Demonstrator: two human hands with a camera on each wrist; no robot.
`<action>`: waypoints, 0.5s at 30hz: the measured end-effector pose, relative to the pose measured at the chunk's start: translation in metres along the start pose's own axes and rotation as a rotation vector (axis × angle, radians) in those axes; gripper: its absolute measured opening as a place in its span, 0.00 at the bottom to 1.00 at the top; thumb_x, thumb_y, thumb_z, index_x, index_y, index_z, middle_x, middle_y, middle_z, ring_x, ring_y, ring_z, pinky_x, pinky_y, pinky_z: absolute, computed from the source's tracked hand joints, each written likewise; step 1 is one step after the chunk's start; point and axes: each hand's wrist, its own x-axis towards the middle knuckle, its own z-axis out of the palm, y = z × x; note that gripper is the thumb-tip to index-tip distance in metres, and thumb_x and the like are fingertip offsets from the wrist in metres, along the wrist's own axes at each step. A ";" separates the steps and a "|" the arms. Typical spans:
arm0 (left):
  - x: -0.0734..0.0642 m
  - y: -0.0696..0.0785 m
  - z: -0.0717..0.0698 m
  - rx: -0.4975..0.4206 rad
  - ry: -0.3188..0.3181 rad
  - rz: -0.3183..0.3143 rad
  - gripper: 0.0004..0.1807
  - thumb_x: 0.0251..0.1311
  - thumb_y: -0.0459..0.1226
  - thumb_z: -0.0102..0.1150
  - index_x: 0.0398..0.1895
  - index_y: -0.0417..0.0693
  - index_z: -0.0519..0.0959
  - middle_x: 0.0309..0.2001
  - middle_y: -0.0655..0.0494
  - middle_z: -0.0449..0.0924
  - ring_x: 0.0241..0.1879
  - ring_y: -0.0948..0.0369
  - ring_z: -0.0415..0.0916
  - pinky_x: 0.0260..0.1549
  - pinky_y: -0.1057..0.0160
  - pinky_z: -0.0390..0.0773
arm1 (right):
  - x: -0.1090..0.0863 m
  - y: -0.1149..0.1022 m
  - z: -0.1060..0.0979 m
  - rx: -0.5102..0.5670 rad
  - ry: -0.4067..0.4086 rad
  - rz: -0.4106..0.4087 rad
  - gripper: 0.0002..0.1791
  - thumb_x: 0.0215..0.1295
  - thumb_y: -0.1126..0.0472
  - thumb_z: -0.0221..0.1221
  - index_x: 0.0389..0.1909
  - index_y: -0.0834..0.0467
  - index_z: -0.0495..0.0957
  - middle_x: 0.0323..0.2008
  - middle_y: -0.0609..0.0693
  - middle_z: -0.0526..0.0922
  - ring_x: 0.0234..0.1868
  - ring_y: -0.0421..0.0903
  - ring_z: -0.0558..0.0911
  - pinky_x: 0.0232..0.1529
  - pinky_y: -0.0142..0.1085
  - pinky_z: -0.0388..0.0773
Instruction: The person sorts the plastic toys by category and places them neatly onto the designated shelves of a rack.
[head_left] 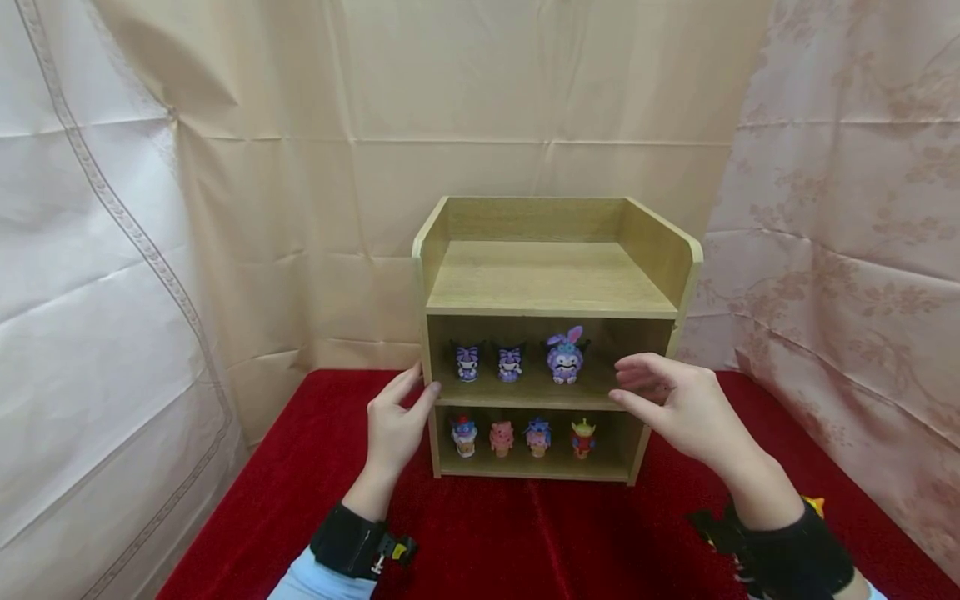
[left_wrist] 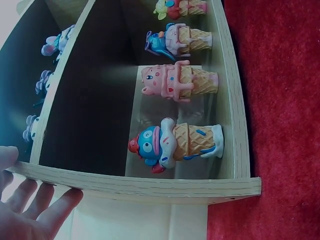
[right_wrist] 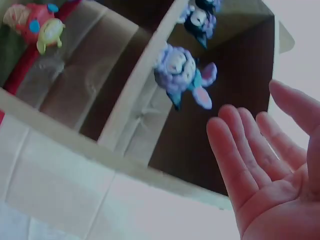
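Observation:
A light wooden shelf (head_left: 551,279) stands on the red cloth. My left hand (head_left: 396,423) holds its left side panel (left_wrist: 150,181), with the thumb at the front edge and the other fingers along the outside. My right hand (head_left: 678,408) is in front of the right side, fingers extended and nothing in it. Nearest to it, on the middle level, is a purple figurine with rabbit ears (head_left: 565,357). Two smaller purple figurines with dark pointed ears, one at the left (head_left: 467,364) and one beside it (head_left: 509,364), share that level.
Along the bottom level stand ice-cream-cone figurines: a blue one with a red top (left_wrist: 150,142), a pink one (left_wrist: 162,81), a blue-and-pink one (left_wrist: 172,40) and a green-headed one (head_left: 582,439). The red cloth (head_left: 510,533) covers the table. Beige curtains (head_left: 450,100) hang behind.

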 end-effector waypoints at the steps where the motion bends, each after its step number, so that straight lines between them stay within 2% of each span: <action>1: 0.000 0.000 0.000 -0.002 -0.001 -0.001 0.22 0.60 0.23 0.68 0.59 0.30 0.79 0.55 0.36 0.82 0.54 0.45 0.82 0.50 0.72 0.77 | -0.001 0.001 -0.004 -0.015 -0.007 0.002 0.14 0.59 0.64 0.74 0.45 0.56 0.85 0.37 0.46 0.89 0.36 0.40 0.87 0.34 0.32 0.83; 8: 0.001 -0.001 0.000 -0.007 0.000 -0.005 0.22 0.60 0.23 0.68 0.59 0.30 0.79 0.55 0.36 0.82 0.54 0.44 0.81 0.49 0.76 0.75 | -0.008 0.013 -0.027 -0.057 -0.070 0.060 0.10 0.60 0.60 0.74 0.41 0.52 0.86 0.33 0.40 0.88 0.32 0.35 0.85 0.33 0.29 0.81; 15: 0.000 -0.002 0.001 -0.003 0.000 -0.016 0.23 0.60 0.24 0.68 0.60 0.31 0.79 0.56 0.37 0.82 0.54 0.46 0.82 0.50 0.73 0.77 | -0.017 0.030 -0.045 -0.085 -0.142 0.138 0.08 0.61 0.56 0.73 0.39 0.49 0.86 0.31 0.37 0.86 0.29 0.34 0.83 0.29 0.30 0.78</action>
